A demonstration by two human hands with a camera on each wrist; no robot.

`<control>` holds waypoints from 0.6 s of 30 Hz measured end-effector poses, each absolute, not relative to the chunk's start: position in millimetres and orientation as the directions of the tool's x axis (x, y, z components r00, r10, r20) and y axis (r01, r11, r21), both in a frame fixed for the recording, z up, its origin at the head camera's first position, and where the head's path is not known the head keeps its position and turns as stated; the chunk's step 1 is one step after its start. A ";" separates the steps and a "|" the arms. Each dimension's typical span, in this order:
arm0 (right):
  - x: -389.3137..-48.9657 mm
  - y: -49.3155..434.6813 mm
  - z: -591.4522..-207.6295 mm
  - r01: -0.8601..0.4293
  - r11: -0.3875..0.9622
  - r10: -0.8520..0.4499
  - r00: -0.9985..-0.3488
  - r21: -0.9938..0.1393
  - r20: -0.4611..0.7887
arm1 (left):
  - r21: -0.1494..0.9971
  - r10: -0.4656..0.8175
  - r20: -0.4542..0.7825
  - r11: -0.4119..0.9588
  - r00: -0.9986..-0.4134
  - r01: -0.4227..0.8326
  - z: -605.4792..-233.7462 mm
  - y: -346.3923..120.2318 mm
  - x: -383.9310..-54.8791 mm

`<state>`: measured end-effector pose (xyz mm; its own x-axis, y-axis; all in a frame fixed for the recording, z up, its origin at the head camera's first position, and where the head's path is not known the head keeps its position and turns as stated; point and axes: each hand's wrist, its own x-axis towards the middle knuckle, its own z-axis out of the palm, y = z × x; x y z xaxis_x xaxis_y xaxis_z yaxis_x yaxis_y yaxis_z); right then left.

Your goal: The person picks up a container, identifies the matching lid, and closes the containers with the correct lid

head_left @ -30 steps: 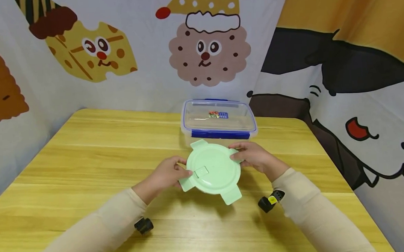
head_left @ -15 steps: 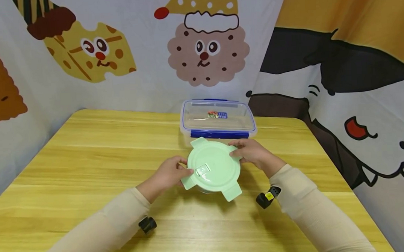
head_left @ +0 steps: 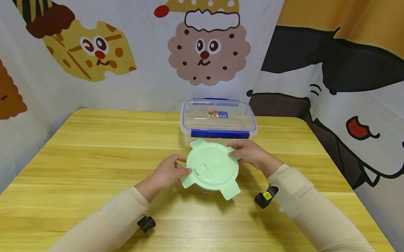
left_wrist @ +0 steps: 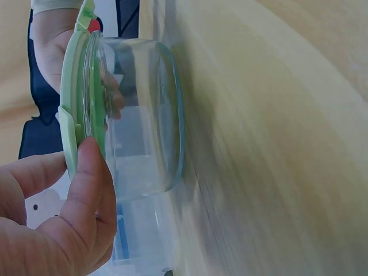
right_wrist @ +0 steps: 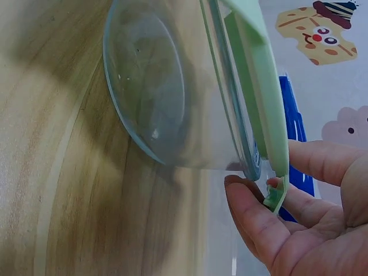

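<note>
A round pale green lid (head_left: 213,163) with latch flaps standing outward sits over a clear glass bowl (left_wrist: 138,121). In the right wrist view the lid looks slightly tilted against the bowl's rim (right_wrist: 250,164). My left hand (head_left: 167,175) holds the lid's left edge beside a flap, thumb on top and fingers below, near the glass. At the far right edge my right hand (head_left: 255,155) pinches the lid by another flap (right_wrist: 280,195), fingertips just under the glass rim. Both wrist views show the bowl's base close to the tabletop; whether it touches is unclear.
Behind the bowl stands a clear rectangular food container (head_left: 218,117) with blue clips. All of it rests on a wood-grain table (head_left: 88,161), backed by a cartoon-printed curtain (head_left: 146,91).
The lid has shifted slightly away from me, and a bit of glass now shows below its near edge. My right hand has moved a little left; both hands keep their hold.
</note>
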<state>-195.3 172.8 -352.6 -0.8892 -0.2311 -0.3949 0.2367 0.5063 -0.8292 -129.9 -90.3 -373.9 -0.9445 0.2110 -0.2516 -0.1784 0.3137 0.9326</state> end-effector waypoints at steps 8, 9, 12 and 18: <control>-196.8 170.3 -356.1 0.267 0.480 -0.222 -0.885 -0.836 -0.410 | 0.936 0.221 -0.262 0.295 -0.940 -0.192 -377.3 -93.4 -132.2; -197.0 170.3 -356.6 0.269 0.477 -0.222 -0.884 -0.837 -0.411 | 0.936 0.221 -0.264 0.293 -0.939 -0.194 -377.5 -93.5 -132.4; -197.2 170.3 -358.0 0.272 0.475 -0.221 -0.884 -0.837 -0.413 | 0.936 0.224 -0.269 0.290 -0.937 -0.200 -378.3 -94.0 -133.5; -197.5 170.2 -360.1 0.271 0.472 -0.231 -0.880 -0.839 -0.414 | 0.930 0.230 -0.278 0.306 -0.933 -0.201 -379.4 -95.5 -135.1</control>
